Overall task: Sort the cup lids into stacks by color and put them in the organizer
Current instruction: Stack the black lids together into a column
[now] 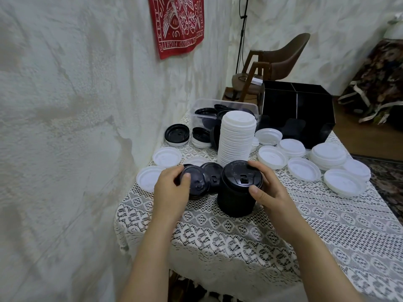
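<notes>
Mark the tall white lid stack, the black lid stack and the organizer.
tall white lid stack [237, 138], head view, middle of its side.
black lid stack [233, 198], head view, its side below the top lid.
organizer [314, 112], head view, its outer black wall.

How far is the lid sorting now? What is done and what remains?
Done: a tall white stack and a shorter black stack stand on the table. In hand: the right hand grips the black stack; the left hand holds a loose black lid. Left: many white lids lie loose, more black ones sit in the clear tub, and no lids show in the organizer.
</notes>
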